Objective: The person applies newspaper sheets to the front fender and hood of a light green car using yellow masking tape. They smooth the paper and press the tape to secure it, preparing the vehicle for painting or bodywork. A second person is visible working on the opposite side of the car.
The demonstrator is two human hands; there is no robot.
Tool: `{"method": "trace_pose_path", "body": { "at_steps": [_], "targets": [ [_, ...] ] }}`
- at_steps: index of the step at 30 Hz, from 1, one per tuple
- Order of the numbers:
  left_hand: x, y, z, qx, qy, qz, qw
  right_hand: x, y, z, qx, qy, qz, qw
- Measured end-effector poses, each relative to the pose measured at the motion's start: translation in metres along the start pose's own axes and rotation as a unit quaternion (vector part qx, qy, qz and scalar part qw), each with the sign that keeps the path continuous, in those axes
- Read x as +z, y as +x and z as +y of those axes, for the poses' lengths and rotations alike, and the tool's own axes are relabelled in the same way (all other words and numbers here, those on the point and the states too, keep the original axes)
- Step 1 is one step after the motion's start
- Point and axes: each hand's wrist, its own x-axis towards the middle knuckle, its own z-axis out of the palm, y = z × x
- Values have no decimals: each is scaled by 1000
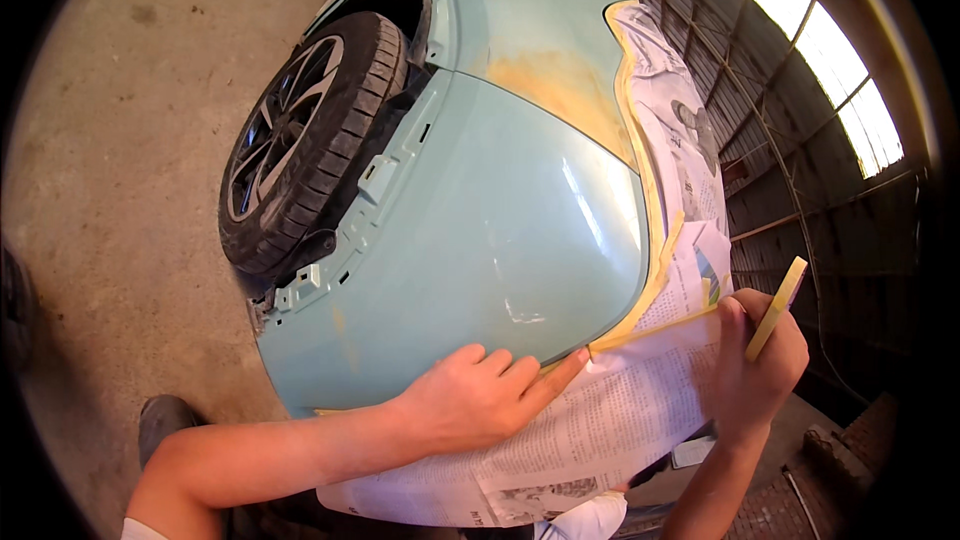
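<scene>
My left hand reaches across the edge of a light blue car body panel. Its index finger is stretched out with the tip pressing on yellow masking tape at the panel's rounded corner; the other fingers are bent and nothing is held. My right hand grips a roll of masking tape. From it a taut strip of yellow tape runs left to my left fingertip. Beneath the strip lies a newspaper sheet, spread over the car's end. More yellow tape follows the panel's curved edge.
A wheel sits in the open arch on the left, beside exposed clips. A sanded, yellowish patch marks the panel further up. Newspaper masking covers the far right side. Concrete floor lies left; metal-framed windows stand at right.
</scene>
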Motion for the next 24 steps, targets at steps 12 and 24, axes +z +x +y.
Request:
{"method": "trace_pose_path", "body": {
  "at_steps": [12, 24],
  "targets": [
    [0, 5, -2, 0, -49, 11, 999, 18, -10, 18, 113, 48, -10, 992],
    [-1, 15, -4, -10, -68, 17, 997, 28, -11, 30, 125, 60, -21, 990]
  ]
}}
